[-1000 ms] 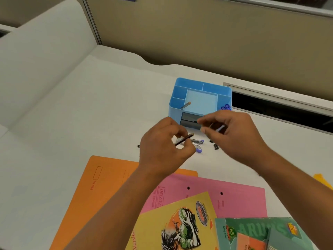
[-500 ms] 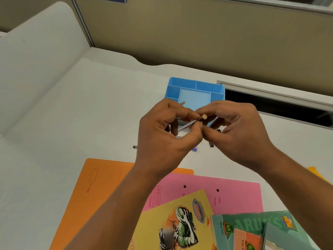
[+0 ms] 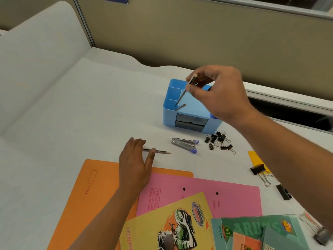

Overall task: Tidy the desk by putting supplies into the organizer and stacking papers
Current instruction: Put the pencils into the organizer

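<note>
Change: half a second back both hands met on one pencil in front of the organizer; now they are apart and the right hand alone has it
Right hand (image 3: 221,94): grip pinching the held pencil (image 3: 182,94) near its blunt end, upper centre of frame
Held pencil: tilted, tip down over the front-left compartment of the organizer (image 3: 169,112), just beside the stored pencil (image 3: 180,107) already leaning there
Left hand (image 3: 134,159): dropped to the counter (image 3: 90,114), grip spread, fingers and thumb either side of the loose pencil (image 3: 160,151); not closed on it
Meaning: second pencil nearly stowed, third probably lined up next
Still out: two metal tools with purple ends (image 3: 185,143), small binder clips (image 3: 219,140) in front of the organizer, large binder clip (image 3: 258,169) at right
Papers: orange folder (image 3: 93,186), pink folder (image 3: 225,197), yellow notebook (image 3: 162,228) fanned at the bottom, unstacked
Obstruction: stored pencil leans across the compartment and may catch the incoming tip
</note>
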`<state>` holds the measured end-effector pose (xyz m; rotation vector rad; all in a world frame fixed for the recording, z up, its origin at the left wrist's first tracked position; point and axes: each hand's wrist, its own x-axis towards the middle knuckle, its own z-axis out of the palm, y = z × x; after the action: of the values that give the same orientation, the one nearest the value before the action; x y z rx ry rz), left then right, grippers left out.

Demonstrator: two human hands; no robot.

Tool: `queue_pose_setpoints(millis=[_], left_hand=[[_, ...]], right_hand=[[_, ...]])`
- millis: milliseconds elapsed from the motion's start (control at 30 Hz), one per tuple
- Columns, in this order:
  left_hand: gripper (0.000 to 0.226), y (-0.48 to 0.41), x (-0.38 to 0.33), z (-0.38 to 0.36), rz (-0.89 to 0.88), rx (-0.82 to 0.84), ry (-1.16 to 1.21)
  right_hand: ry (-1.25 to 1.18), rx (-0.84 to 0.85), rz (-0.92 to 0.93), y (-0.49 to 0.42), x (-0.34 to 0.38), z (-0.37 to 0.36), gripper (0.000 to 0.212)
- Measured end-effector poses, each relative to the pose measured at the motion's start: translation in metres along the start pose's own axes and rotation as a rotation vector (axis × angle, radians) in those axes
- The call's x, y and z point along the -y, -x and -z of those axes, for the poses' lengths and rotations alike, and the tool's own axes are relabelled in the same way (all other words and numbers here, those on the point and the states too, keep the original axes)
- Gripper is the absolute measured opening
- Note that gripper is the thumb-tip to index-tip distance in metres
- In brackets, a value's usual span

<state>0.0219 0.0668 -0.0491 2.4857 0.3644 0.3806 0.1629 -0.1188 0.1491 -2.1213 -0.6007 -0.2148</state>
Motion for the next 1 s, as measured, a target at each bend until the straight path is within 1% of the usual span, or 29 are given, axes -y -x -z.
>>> queue_pose_setpoints(millis=[67, 133, 367, 533, 767, 867, 933, 1000], left_hand=[[0.059, 0.006, 0.013, -0.006, -0.017, 0.012, -0.117], [0.062, 0.009, 0.017, -0.008, -0.010, 0.024, -0.160], [0.063, 0.013, 0.015, -0.009, 0.008, 0.047, -0.196], [0.063, 0.012, 0.014, -0.009, -0.004, 0.064, -0.207], [0.065, 0.012, 0.015, -0.009, -0.001, 0.066, -0.210], [0.063, 0.012, 0.015, -0.009, -0.020, 0.064, -0.217], [0.060, 0.011, 0.015, -0.009, -0.065, 0.060, -0.226], [0.054, 0.011, 0.014, -0.009, -0.138, 0.050, -0.242]], right_hand=[[0.025, 0.018, -0.005, -0.004, -0.006, -0.010, 0.008], [0.073, 0.058, -0.004, -0.005, -0.010, -0.018, 0.009], [0.221, 0.159, -0.068, -0.005, -0.026, -0.038, 0.009], [0.332, 0.179, -0.070, -0.001, -0.030, -0.044, 0.007], [0.358, 0.222, -0.097, 0.003, -0.036, -0.044, 0.021], [0.321, 0.197, -0.121, 0.007, -0.036, -0.040, 0.028], [0.284, 0.126, -0.112, 0.013, -0.034, -0.036, 0.028], [0.224, 0.020, -0.075, 0.024, -0.030, -0.029, 0.026]])
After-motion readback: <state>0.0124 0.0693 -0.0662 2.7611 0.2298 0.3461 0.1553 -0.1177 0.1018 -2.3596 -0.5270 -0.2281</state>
